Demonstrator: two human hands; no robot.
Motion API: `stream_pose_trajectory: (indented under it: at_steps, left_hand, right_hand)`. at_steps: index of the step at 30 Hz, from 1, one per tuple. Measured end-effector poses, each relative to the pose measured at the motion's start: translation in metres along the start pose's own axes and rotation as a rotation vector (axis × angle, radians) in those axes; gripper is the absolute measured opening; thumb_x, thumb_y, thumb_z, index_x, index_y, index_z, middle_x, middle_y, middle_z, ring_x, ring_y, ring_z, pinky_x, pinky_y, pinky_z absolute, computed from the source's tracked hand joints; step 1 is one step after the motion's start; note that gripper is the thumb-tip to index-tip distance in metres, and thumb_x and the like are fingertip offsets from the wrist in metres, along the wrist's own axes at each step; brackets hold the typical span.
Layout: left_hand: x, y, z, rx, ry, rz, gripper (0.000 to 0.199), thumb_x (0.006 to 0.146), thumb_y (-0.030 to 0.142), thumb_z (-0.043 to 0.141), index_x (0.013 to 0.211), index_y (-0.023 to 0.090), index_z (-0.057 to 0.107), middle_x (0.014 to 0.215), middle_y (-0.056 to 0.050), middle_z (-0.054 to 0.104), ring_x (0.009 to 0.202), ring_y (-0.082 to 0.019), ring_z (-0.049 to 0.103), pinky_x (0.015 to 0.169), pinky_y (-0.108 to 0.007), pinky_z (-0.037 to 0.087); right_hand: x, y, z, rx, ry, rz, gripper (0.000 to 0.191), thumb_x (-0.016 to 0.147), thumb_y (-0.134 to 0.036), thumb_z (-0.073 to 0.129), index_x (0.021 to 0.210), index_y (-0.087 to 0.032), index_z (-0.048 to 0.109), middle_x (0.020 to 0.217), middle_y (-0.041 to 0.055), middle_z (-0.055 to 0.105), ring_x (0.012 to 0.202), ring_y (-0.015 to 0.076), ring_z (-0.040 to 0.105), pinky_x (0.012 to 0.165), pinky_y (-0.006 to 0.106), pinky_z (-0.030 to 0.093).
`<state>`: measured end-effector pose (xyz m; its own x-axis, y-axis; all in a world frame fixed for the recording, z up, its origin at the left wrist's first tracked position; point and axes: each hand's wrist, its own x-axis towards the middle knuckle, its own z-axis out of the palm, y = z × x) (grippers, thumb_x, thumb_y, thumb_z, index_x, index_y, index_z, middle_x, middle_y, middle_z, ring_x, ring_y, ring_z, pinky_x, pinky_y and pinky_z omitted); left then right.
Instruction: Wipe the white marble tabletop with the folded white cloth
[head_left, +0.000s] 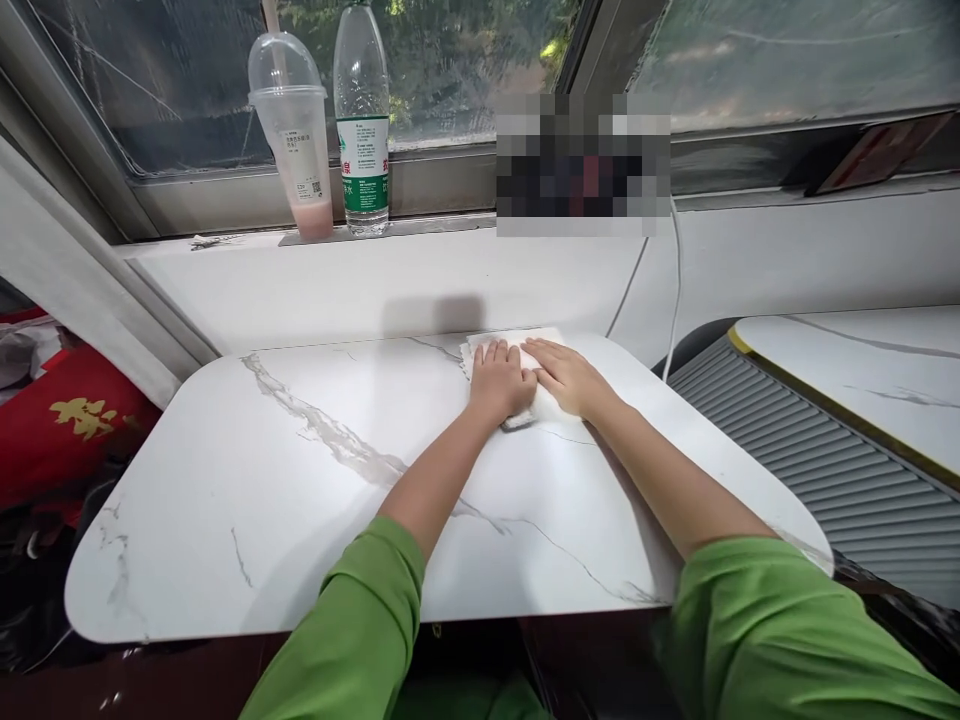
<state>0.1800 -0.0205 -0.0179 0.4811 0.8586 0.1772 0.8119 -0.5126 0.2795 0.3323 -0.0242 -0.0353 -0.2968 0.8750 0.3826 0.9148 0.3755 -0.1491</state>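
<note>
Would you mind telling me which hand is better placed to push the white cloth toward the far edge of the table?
Left, probably. The left hand lies flat over the middle of the white cloth, its fingers pointing at the far edge. The right hand rests angled on the cloth's near right part.

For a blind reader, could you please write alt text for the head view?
Both hands, left and right, press flat on a white cloth at the far edge of a marble table. A cup and bottle stand on the windowsill.
</note>
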Motion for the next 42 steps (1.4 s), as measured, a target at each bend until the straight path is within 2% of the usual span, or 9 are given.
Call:
stream_pose_trajectory:
  at_steps: [4, 8, 13, 17, 21, 26, 32, 37, 42]
  left_hand:
    - [-0.005, -0.002, -0.003, 0.026, -0.027, 0.025, 0.054, 0.096, 0.029, 0.023, 0.143, 0.005, 0.032, 0.151, -0.013, 0.028, 0.142, -0.023, 0.02, 0.118, -0.043, 0.009]
    - [-0.03, 0.008, -0.009, 0.072, -0.073, 0.061, 0.054, 0.097, 0.031, 0.022, 0.144, 0.004, 0.03, 0.152, -0.015, 0.026, 0.142, -0.025, 0.018, 0.117, -0.045, 0.01]
    - [-0.098, 0.034, -0.014, 0.119, -0.063, 0.144, 0.056, 0.096, 0.034, 0.028, 0.142, 0.001, 0.03, 0.15, -0.019, 0.028, 0.14, -0.033, 0.021, 0.114, -0.053, 0.015]
    - [-0.156, 0.062, -0.02, 0.082, -0.026, 0.344, 0.06, 0.096, 0.035, 0.027, 0.141, -0.004, 0.03, 0.149, -0.022, 0.029, 0.139, -0.036, 0.021, 0.112, -0.057, 0.018]
    - [-0.178, 0.094, -0.019, 0.063, -0.069, 0.485, 0.062, 0.095, 0.037, 0.023, 0.142, -0.003, 0.03, 0.149, -0.02, 0.029, 0.14, -0.036, 0.021, 0.112, -0.057, 0.019]
    - [-0.144, 0.124, -0.001, 0.045, -0.068, 0.465, 0.062, 0.094, 0.036, 0.024, 0.141, -0.002, 0.033, 0.148, -0.019, 0.032, 0.139, -0.034, 0.023, 0.112, -0.056, 0.019]
    - [-0.041, 0.115, 0.026, -0.026, 0.006, 0.416, 0.054, 0.095, 0.034, 0.029, 0.14, 0.005, 0.035, 0.147, -0.013, 0.037, 0.137, -0.025, 0.03, 0.115, -0.049, 0.016]
    - [0.028, 0.083, 0.032, -0.01, -0.011, 0.352, 0.049, 0.096, 0.032, 0.031, 0.141, 0.011, 0.036, 0.147, -0.01, 0.038, 0.138, -0.023, 0.03, 0.115, -0.047, 0.013]
    - [0.047, 0.064, 0.028, 0.051, -0.076, 0.413, 0.05, 0.098, 0.03, 0.031, 0.142, 0.007, 0.034, 0.149, -0.013, 0.033, 0.139, -0.026, 0.026, 0.115, -0.049, 0.011]
  right_hand:
    - [-0.003, -0.003, 0.002, -0.001, 0.022, 0.014, 0.051, 0.089, -0.03, 0.03, 0.132, -0.01, 0.05, 0.137, 0.0143, 0.051, 0.131, 0.0264, 0.042, 0.108, 0.048, 0.034]
    - [-0.031, -0.019, -0.005, -0.032, 0.016, 0.029, 0.052, 0.09, -0.031, 0.03, 0.134, -0.009, 0.048, 0.14, 0.016, 0.048, 0.132, 0.0285, 0.04, 0.108, 0.05, 0.033]
    - [-0.095, -0.051, -0.031, -0.016, -0.005, -0.048, 0.052, 0.093, -0.03, 0.028, 0.143, -0.018, 0.036, 0.145, 0.0096, 0.042, 0.135, 0.0247, 0.036, 0.11, 0.05, 0.032]
    - [-0.162, -0.076, -0.064, 0.018, -0.04, -0.071, 0.057, 0.094, -0.03, 0.032, 0.15, -0.027, 0.02, 0.15, 0.0039, 0.034, 0.136, 0.0243, 0.034, 0.111, 0.051, 0.032]
    - [-0.211, -0.075, -0.086, 0.034, -0.018, -0.003, 0.061, 0.092, -0.031, 0.033, 0.15, -0.036, 0.014, 0.15, -0.0005, 0.033, 0.133, 0.0271, 0.039, 0.106, 0.054, 0.039]
    - [-0.212, -0.018, -0.081, -0.012, 0.003, 0.014, 0.062, 0.09, -0.028, 0.034, 0.148, -0.041, 0.016, 0.147, -0.0016, 0.039, 0.129, 0.0269, 0.043, 0.107, 0.051, 0.039]
    - [-0.138, 0.057, -0.065, -0.143, -0.078, 0.094, 0.057, 0.089, -0.023, 0.027, 0.145, -0.019, 0.033, 0.142, 0.0083, 0.047, 0.132, 0.0243, 0.041, 0.11, 0.051, 0.032]
    - [-0.067, 0.077, -0.048, -0.142, -0.094, 0.167, 0.054, 0.086, -0.021, 0.029, 0.136, -0.011, 0.045, 0.141, 0.0125, 0.047, 0.133, 0.0236, 0.039, 0.11, 0.05, 0.031]
    - [-0.043, 0.079, -0.036, -0.129, -0.032, 0.185, 0.052, 0.085, -0.02, 0.03, 0.132, -0.009, 0.05, 0.138, 0.014, 0.05, 0.132, 0.0229, 0.041, 0.11, 0.047, 0.031]
